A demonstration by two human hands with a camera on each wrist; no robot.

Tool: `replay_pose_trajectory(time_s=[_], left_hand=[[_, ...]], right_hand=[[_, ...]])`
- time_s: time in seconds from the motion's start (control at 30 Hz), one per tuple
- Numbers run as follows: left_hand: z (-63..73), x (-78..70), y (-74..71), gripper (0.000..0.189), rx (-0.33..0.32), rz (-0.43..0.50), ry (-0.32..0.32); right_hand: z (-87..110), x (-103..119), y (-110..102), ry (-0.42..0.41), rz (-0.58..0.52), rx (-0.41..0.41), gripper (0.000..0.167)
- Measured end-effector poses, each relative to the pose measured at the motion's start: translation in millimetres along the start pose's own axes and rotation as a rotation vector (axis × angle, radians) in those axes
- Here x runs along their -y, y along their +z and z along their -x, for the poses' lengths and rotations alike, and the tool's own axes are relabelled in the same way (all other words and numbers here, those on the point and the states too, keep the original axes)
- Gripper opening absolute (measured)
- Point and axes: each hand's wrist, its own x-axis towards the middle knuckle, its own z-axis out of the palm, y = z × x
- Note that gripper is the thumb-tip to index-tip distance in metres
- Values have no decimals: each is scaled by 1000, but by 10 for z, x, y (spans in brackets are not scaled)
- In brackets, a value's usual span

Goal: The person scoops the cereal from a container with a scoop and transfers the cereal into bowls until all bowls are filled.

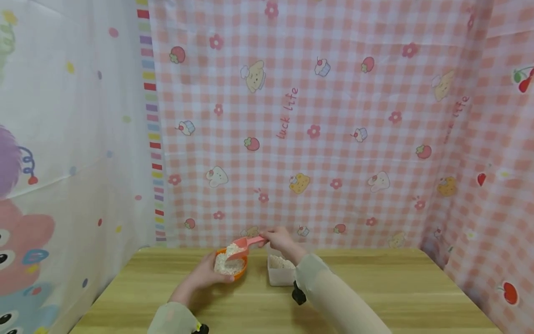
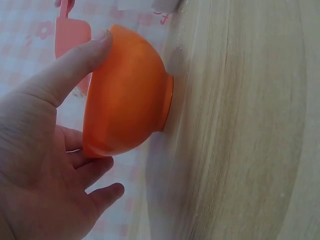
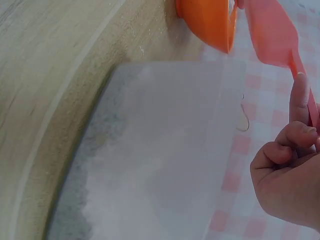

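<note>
My left hand (image 1: pixel 208 272) holds an orange bowl (image 2: pixel 125 95) at its side, thumb on the rim and fingers on the opposite side. Pale flakes, like oats (image 1: pixel 227 267), fill much of the bowl. Its foot is close to the tabletop; whether they touch I cannot tell. My right hand (image 1: pixel 281 240) grips the handle of a pink scoop (image 3: pixel 272 32), index finger along it. The scoop's head is tilted over the bowl, with flakes at its mouth. Below the right forearm stands a translucent box (image 1: pixel 281 277) holding more of the pale flakes, partly hidden by that arm.
A wood-grain table (image 1: pixel 396 287) lies under everything. Behind it hangs a pink checked curtain (image 1: pixel 313 157), close to the table's far edge. A white patterned curtain (image 1: pixel 92 185) borders the left side, and more checked cloth the right. A few crumbs dot the wood near the bowl.
</note>
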Motion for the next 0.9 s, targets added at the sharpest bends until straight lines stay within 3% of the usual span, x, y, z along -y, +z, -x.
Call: replay_pose_trajectory(time_s=[0.23,0.47,0.9], left_hand=[[12,-38,-1,92,-2,-4,-31],[42,-86,6,96,11,-24,-77],[20,-61,-9,93,9,-16,-72]], right_hand=[[-1,125,123,-120,150,38,21],[27,237,151,-131,221,44,25],[18,475,15,-215,424,72,26]])
